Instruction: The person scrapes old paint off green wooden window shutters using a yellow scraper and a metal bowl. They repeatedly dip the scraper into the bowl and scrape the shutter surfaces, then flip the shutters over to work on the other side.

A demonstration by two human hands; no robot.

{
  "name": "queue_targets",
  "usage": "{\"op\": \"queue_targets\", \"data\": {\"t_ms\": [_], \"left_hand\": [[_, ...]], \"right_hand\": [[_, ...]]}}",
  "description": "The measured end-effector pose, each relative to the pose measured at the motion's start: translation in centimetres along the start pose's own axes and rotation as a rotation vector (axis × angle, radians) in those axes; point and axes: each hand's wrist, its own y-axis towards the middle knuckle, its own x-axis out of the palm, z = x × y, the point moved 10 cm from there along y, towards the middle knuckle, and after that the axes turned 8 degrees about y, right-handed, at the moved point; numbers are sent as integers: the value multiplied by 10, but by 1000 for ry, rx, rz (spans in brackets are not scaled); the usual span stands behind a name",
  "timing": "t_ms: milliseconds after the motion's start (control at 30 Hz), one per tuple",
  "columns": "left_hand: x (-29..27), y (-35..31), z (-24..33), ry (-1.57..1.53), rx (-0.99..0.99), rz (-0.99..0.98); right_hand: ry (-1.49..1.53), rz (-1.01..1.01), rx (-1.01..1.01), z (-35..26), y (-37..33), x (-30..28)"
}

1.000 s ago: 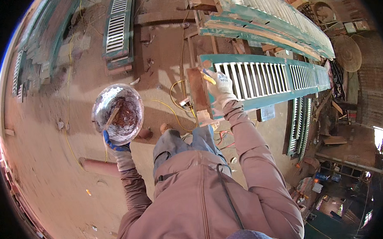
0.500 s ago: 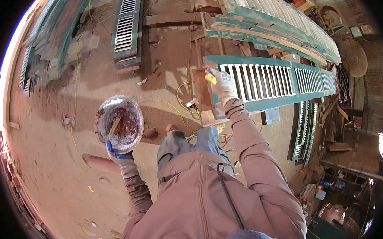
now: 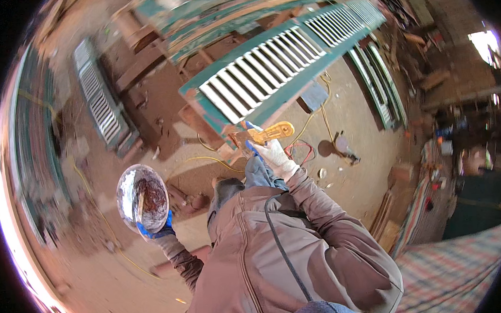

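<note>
Left hand (image 3: 161,232), lower left: gripping one bowl (image 3: 127,191), one stick (image 3: 142,201) inside. Right hand (image 3: 277,158), centre: clasping one yellow-handled scraper (image 3: 274,132) beside one louvered green shutter (image 3: 314,40).

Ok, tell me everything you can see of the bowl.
The bowl is round and silvery, apparently metal, its inside stained. Reddish-brown stuff coats the middle, where a wooden stick lies, reaching the near rim. Held open side up above the dirt floor, left of the jacket, it is gripped at the near rim by the gloved left hand.
</note>
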Motion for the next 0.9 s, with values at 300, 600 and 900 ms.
{"op": "queue_targets", "data": {"t_ms": [300,600,900], "left_hand": [[137,-68,69,70,-58,-427],[242,-86,34,145,-168,-550],[305,-127,-35,38,-443,-464]], "right_hand": [[548,417,-155,-53,-126,-109],[671,657,-63,24,-163,-202],[498,487,-110,19,-108,-256]]}}
